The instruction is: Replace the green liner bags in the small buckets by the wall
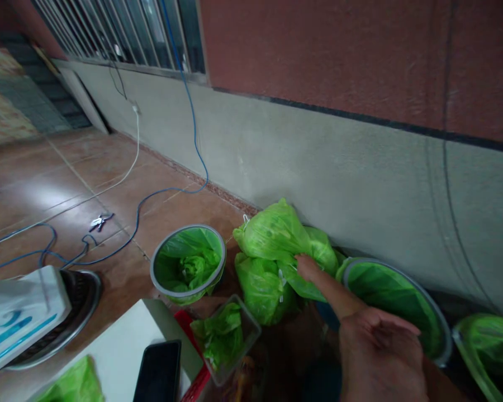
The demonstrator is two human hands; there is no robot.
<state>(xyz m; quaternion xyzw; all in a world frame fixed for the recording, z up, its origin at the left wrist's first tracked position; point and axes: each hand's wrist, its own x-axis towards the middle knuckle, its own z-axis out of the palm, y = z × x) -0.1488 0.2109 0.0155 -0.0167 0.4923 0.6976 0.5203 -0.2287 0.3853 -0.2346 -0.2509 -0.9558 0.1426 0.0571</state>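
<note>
Currently nearest item: stack of filled green bags [272,229], just right of the frame's centre, at the foot of the wall [339,162].
Right hand [307,268]: extended onto the bags; whether its fingers close on the film cannot be told.
Left hand [379,354]: lower right of the frame, no item visible in it; finger closure unclear.
Film: thin and translucent; judged soft, slightly slippery and prone to tearing.
Weight: contents not identifiable; judged light for their bulk, likely to sag and shift.
Primary hold: gathered film beside the white drawstring [246,219], upper left of the stack; a pinch on the bulging side risks a tear.
Clearance: left bin [152,272] and right bin [396,272] flank the stack; their rims may snag loose film.
</note>
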